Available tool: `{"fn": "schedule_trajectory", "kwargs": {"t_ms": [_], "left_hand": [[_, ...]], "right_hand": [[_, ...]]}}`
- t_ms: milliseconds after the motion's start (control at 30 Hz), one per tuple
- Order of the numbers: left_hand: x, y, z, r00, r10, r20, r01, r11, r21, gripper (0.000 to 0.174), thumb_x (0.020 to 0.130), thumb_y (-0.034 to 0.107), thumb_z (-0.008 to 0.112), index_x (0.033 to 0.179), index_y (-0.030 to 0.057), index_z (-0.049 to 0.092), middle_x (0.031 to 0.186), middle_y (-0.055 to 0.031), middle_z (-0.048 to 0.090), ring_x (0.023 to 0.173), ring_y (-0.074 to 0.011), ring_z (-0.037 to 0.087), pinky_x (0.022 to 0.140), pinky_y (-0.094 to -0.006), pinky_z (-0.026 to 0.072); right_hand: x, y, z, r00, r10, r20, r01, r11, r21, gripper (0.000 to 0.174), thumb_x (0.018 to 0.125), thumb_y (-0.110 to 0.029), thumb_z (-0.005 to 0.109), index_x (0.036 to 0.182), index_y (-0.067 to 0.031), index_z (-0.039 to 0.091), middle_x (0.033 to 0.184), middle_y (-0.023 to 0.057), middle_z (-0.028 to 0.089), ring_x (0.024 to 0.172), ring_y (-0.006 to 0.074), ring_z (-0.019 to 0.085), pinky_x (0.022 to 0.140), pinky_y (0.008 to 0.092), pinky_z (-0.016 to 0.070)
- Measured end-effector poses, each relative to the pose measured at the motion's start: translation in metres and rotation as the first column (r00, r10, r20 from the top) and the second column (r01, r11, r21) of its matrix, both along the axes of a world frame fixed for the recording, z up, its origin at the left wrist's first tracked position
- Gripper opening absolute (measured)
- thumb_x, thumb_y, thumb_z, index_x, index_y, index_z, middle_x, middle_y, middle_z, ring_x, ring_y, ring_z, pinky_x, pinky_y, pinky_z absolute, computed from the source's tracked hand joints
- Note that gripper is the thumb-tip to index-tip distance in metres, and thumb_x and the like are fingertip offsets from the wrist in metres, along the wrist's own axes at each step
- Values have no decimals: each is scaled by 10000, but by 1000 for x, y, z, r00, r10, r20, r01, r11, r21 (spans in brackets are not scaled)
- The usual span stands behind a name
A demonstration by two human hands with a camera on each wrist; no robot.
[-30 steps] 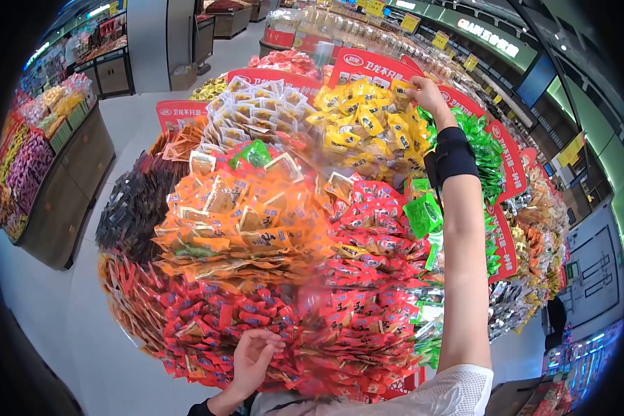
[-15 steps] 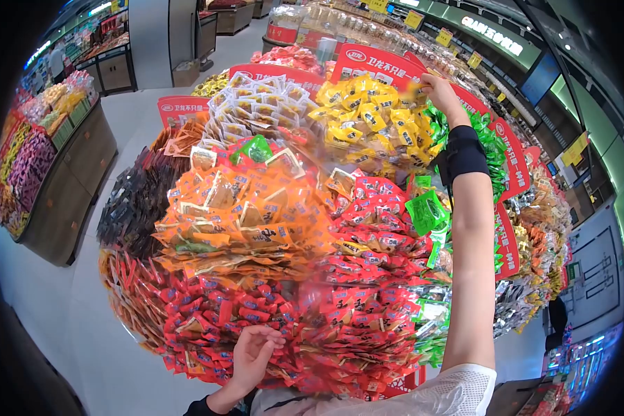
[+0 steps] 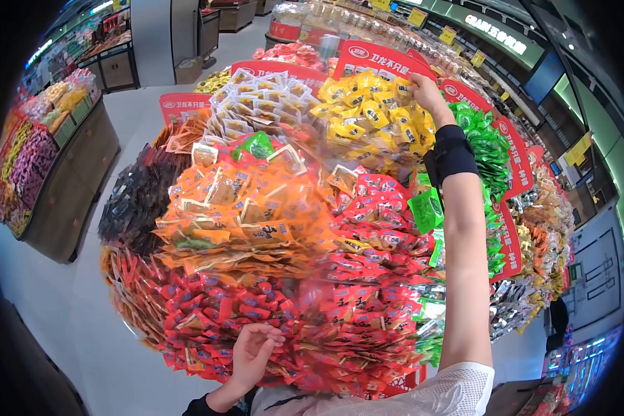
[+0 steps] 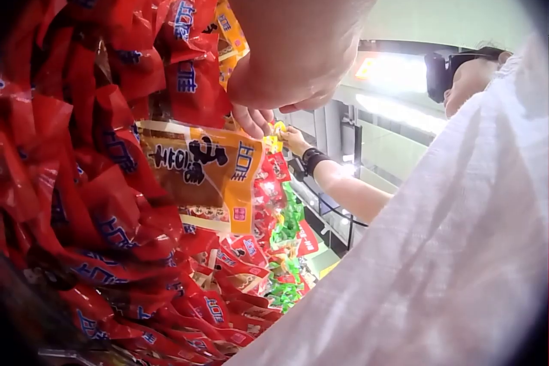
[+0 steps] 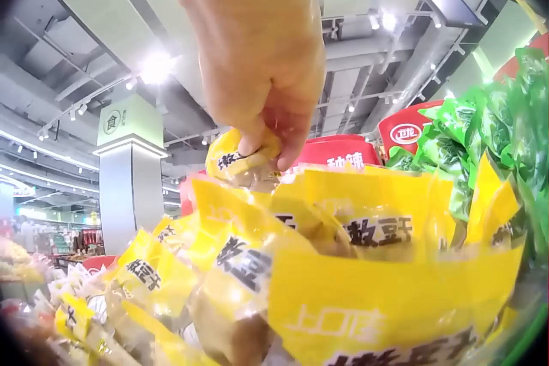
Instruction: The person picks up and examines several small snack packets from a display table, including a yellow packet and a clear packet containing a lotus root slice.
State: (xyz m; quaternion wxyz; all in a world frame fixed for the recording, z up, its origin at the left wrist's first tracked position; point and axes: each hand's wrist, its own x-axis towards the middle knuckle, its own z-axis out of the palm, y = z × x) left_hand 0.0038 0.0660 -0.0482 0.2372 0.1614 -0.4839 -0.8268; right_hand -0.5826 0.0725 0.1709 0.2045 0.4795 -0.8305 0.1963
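Pinching one yellow packet (image 5: 230, 160) at the far top of the yellow pile (image 3: 367, 121), right hand (image 3: 423, 90) with thumb and fingertips clamped on its upper edge. Touching the heap, not lifted clear, just left of the green packets (image 3: 482, 139). Hovering near, over the red packets (image 3: 208, 312), left hand (image 3: 251, 350) with fingers loosely curled, gripping nothing visible. Judged as early: grip made, moving the packet left to do.

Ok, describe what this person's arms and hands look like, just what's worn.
Both hands are bare: no gloves or rings that I can see. The right hand has a wide black band around the wrist, a bare forearm, and a white mesh sleeve at the top. The left hand shows a dark cuff at the wrist.
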Motion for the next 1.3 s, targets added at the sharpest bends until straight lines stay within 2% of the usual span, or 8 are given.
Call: {"fn": "schedule_trajectory", "kwargs": {"t_ms": [167, 267, 367, 567, 667, 967, 1067, 1300], "left_hand": [[-1, 0, 1, 1000, -3, 0, 3, 1000, -18, 200, 836, -65, 421, 1024, 1, 411, 961, -120, 536, 869, -201, 565, 765, -320, 469], [-2, 1, -2, 1000, -9, -6, 9, 999, -38, 198, 836, -62, 422, 1024, 2, 412, 962, -118, 536, 870, -201, 565, 763, -318, 468], [-3, 1, 0, 1000, -8, -4, 8, 999, -33, 195, 839, -55, 427, 1024, 4, 413, 962, -117, 536, 869, -200, 564, 763, -317, 466], [1, 0, -2, 999, -32, -7, 32, 999, -14, 224, 837, -67, 431, 1051, -6, 406, 987, -128, 531, 900, -201, 555, 798, -318, 458], [1, 1, -2, 999, -32, -14, 32, 999, -7, 219, 840, -63, 432, 1050, -6, 406, 988, -129, 531, 900, -200, 555, 799, -318, 459], [1, 1, -1, 999, -34, -7, 34, 999, -10, 216, 839, -63, 430, 1046, -7, 408, 986, -125, 532, 898, -195, 556, 800, -313, 457], [1, 1, 0, 999, -35, -11, 35, 999, -16, 215, 839, -60, 433, 1045, -6, 408, 983, -123, 531, 898, -194, 555, 802, -312, 456], [3, 2, 1, 999, -35, -7, 35, 999, -23, 225, 843, -58, 432, 1060, -3, 406, 992, -117, 527, 901, -189, 553, 806, -309, 455]], "right_hand": [[5, 0, -6, 939, -40, 342, 73, 994, -85, 117, 735, -17, 580, 840, 1, 531, 717, 152, 586, 675, 250, 572, 609, 343, 445], [18, 5, -1, 943, -61, 328, 50, 998, 44, 129, 717, 19, 574, 831, 9, 515, 760, 151, 600, 707, 234, 590, 608, 345, 456], [24, 10, 4, 998, -60, -14, 61, 996, 69, 178, 702, 46, 557, 871, 3, 525, 831, 158, 610, 787, 237, 608, 650, 348, 464], [18, 5, 2, 999, 45, 10, -46, 984, 174, 322, 707, -14, 561, 1028, -42, 556, 953, 175, 599, 912, 311, 572, 768, 343, 450], [15, -2, -3, 995, -98, 18, 93, 979, 183, 310, 712, -72, 584, 1022, -47, 571, 951, 188, 596, 913, 325, 563, 788, 360, 439], [23, 6, -5, 974, -214, -77, 227, 941, 250, 127, 694, -116, 590, 793, -61, 648, 805, 147, 626, 823, 293, 591, 721, 369, 462], [23, 3, -10, 978, -190, -89, 200, 972, 123, 120, 675, -122, 598, 774, -85, 655, 788, 129, 629, 799, 287, 596, 699, 375, 467], [30, 0, -16, 953, -291, -85, 302, 934, 192, 106, 682, -132, 601, 768, -110, 660, 798, 122, 630, 811, 277, 597, 717, 379, 467]]}}
